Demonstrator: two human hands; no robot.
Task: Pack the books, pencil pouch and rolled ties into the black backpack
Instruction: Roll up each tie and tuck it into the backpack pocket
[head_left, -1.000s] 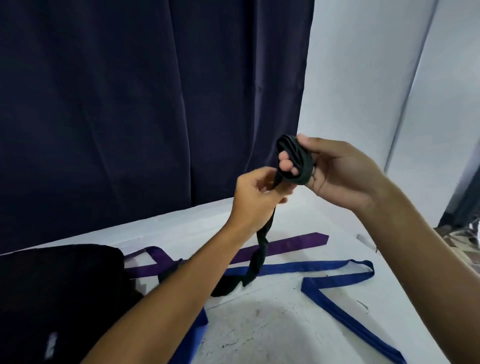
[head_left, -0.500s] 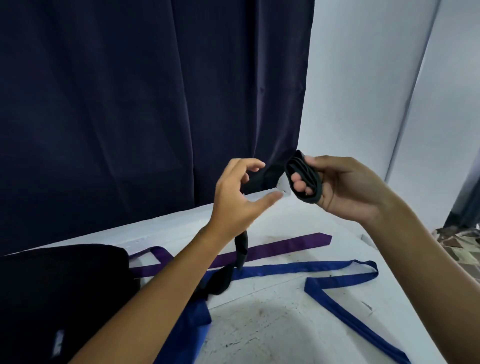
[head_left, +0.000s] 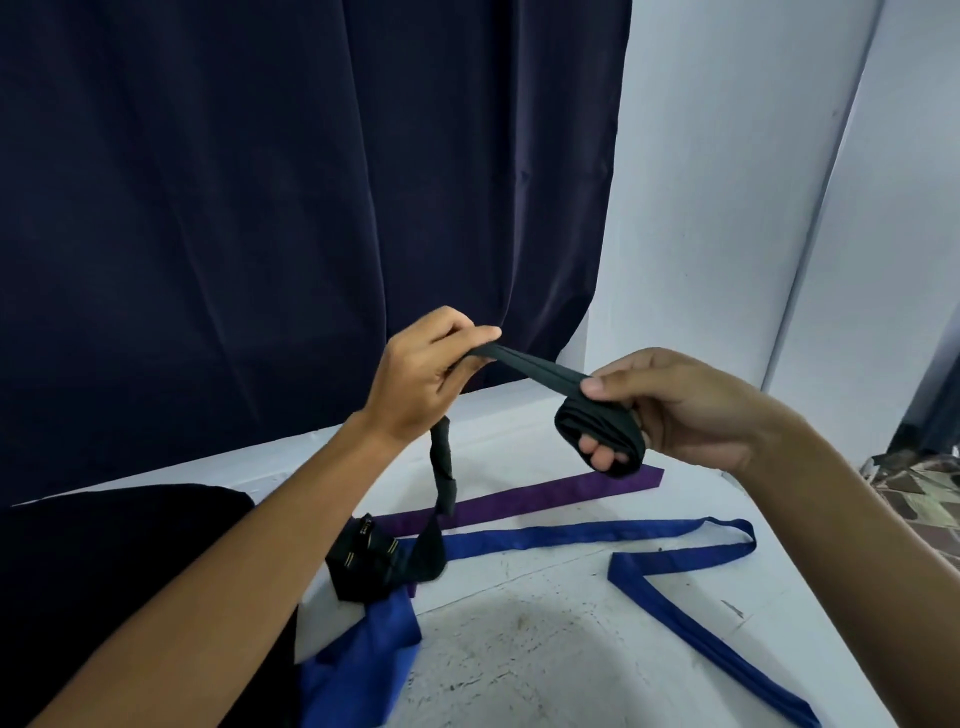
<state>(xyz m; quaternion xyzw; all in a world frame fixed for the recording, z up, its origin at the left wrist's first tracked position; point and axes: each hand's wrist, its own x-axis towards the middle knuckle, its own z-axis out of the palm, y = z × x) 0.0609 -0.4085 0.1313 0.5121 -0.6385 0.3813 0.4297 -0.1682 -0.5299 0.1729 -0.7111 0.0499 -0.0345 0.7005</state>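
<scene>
Black tie (head_left: 524, 362) pinched by left hand (head_left: 421, 376); right hand (head_left: 670, 410) grips its coil, fingers half hidden.

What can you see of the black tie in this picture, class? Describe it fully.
The black tie looks like soft, matte woven fabric. One end is wound in a coil around the right hand's fingers, its thumb pressing on top. A taut strip runs from there to the left hand, which pinches it. The rest hangs twisted, its wide end resting on the white table over the blue tie.
</scene>
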